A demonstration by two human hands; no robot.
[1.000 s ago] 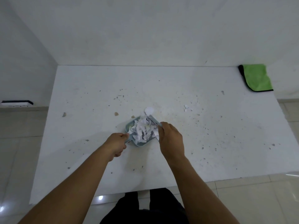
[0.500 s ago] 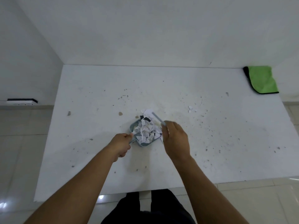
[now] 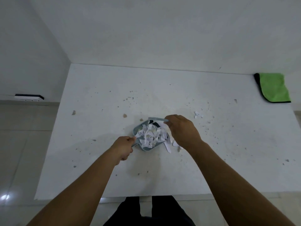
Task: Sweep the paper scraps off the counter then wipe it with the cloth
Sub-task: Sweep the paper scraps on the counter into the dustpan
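Our left hand grips the handle of the dustpan, which sits mid-counter heaped with scraps. Just right of it, our right hand holds the brush at the pan's far edge. The cloth lies far right.

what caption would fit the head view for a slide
Left hand holds a dustpan of paper scraps; right hand holds a small brush; green cloth waits aside.

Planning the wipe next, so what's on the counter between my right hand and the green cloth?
In the head view, a few small paper scraps and scattered dark specks lie between the right hand and the cloth; otherwise bare counter.
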